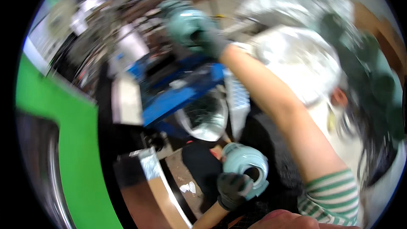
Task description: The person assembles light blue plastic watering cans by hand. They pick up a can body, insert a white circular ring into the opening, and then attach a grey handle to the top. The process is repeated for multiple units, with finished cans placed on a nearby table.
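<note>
Green panel [80,152] runs down your left side, metal clutter [135,10] fills the upper left, and a big clear bag [301,63] sits right of your forearm. You've got two teal shells in play, one per hand. Lower shell [241,157] is close in to your body, at your left hand [231,190]; its long axis slants from upper left to lower right, round opening toward the lower right end. Left fingers [243,181] look bent against the shell beside that opening, pinching its near edge as I read it; the thumb's contact isn't clear. Upper shell [185,25] is well out ahead, beyond the blue frame [182,101], with its dark hole facing your right hand [213,42]. That hand is right up against the shell's right side, arm reaching far forward and leftward; blur hides its fingers, so can't tell whether they're spread or closed. Key relation: upper shell lies left of your right fingers, lower shell lies up and right of your left ones, shells well apart with the frame and white tub [210,132] between. Right hand is nearer the far shell by a lot.
</note>
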Motion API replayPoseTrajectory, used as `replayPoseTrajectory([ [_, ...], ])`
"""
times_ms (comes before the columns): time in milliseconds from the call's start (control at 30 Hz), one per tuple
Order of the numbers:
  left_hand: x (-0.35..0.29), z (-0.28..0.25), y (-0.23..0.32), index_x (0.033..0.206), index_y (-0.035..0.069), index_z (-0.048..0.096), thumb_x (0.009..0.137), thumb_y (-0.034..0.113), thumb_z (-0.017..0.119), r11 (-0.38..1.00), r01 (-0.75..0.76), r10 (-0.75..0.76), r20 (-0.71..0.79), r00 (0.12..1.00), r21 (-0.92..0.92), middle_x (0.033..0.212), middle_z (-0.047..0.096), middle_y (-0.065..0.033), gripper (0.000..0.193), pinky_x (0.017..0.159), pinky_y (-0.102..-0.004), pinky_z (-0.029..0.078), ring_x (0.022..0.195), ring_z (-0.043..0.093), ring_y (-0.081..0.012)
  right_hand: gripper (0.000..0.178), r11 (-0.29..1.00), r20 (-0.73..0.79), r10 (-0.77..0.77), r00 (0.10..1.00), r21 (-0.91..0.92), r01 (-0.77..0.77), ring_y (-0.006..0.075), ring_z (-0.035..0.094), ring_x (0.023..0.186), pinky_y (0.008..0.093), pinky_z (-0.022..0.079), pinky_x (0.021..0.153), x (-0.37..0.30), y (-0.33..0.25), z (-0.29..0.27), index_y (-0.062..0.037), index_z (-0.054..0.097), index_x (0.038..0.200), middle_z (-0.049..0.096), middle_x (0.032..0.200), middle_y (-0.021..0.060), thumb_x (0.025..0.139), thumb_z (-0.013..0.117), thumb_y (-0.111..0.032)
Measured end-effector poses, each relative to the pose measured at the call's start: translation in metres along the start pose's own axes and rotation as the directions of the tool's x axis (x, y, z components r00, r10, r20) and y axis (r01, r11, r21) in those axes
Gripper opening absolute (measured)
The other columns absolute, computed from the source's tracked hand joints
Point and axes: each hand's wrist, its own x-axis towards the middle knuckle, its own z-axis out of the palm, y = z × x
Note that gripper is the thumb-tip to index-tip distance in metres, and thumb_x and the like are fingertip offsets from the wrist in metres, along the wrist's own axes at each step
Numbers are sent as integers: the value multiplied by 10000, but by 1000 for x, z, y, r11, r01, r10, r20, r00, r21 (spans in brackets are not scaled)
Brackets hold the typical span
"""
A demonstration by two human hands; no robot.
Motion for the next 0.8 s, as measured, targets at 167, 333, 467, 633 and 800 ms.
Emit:
replayPoseTrajectory([
  [167, -24, -5, -1, 974, 224, 709, 818, 235, 782, 988, 134, -122, 153, 981, -75, 1061, 680, -8, 173, 752, -518, 448, 904, 622, -324, 779, 738, -48, -382, 923, -617, 274, 202, 629, 1056, 372, 531, 932, -131, 21, 22, 22, 416, 1520, 623, 1222, 166, 997, 721, -467],
  [333, -9, -4, -20, 949, 221, 636, 731, 357, 910, 1000, -11, 10, 60, 998, 11, 893, 643, -21, 376, 707, -487, 399, 804, 586, -314, 807, 153, -90, -585, 806, -988, 1, 299, 611, 1224, 442, 531, 1049, -360, -66, -92, -40, 407, 1516, 562, 1368, 202, 902, 821, -361],
  [467, 35, -20, -24, 841, 239, 560, 637, 416, 981, 998, -21, 23, 29, 999, -66, 845, 609, -2, 500, 703, -463, 372, 770, 550, -297, 419, -44, -452, -714, 535, -733, -679, 303, 646, 1075, 432, 551, 900, -530, -139, -190, -31, 610, 1241, 635, 1201, 178, 916, 775, -238],
  [633, 55, -19, -4, 848, 271, 596, 579, 380, 984, 979, -111, 130, 100, 987, -173, 889, 618, 29, 484, 726, -443, 367, 793, 530, -264, 301, -640, -301, -693, 655, -161, -751, 370, 640, 1047, 469, 498, 902, -647, -141, -211, -109, 661, 1139, 646, 1153, 158, 930, 722, -316],
  [800, 53, -10, 23, 912, 250, 650, 646, 367, 980, 973, -196, 215, 172, 961, -124, 918, 655, 1, 440, 746, -449, 415, 839, 585, -278, 167, -508, -246, -745, 621, -395, -766, 388, 677, 755, 490, 525, 672, -611, -149, -161, -103, 640, 1078, 679, 969, 156, 979, 686, -229],
])
